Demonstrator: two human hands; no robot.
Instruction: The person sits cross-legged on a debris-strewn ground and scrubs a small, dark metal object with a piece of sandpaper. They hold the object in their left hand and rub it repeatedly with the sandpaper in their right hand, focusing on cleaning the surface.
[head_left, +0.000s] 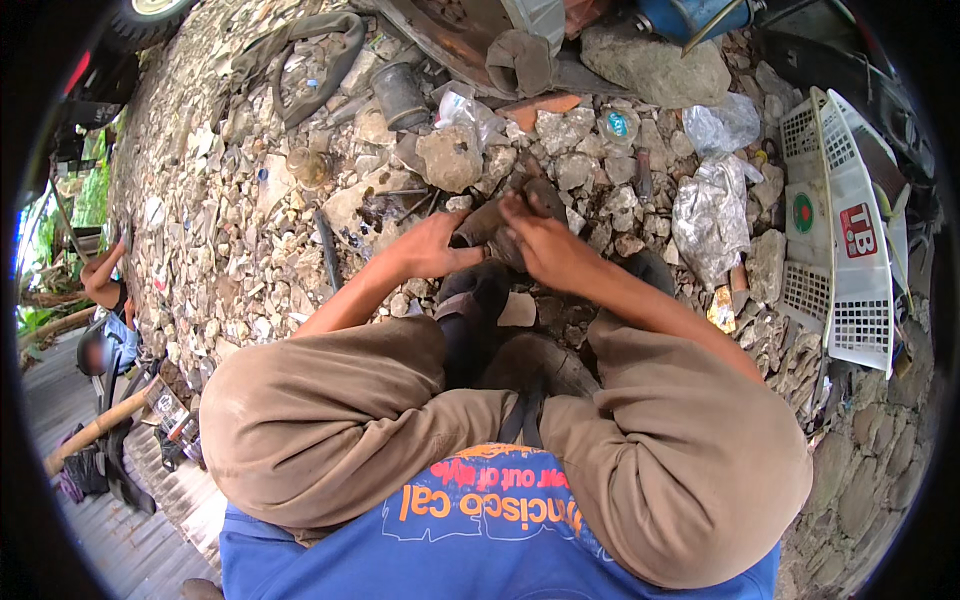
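I squat over rubble with my knees in tan trousers spread wide. My left hand (pixel 432 245) and my right hand (pixel 540 243) meet in front of me, both closed around a dark, greasy metal part (pixel 490 222) held just above the stones. The part's far end (pixel 545 195) pokes out beyond my right fingers. Its exact shape is hidden by my fingers. Below the hands, between my feet, lies a dark rubber piece (pixel 478 300).
Broken stones and debris cover the ground. A grey cylinder (pixel 398 95) and a rubber tyre strip (pixel 310 70) lie ahead, crumpled plastic bags (pixel 708 210) to the right, a white plastic crate (pixel 840 230) at far right. Another person (pixel 105 290) sits at the left edge.
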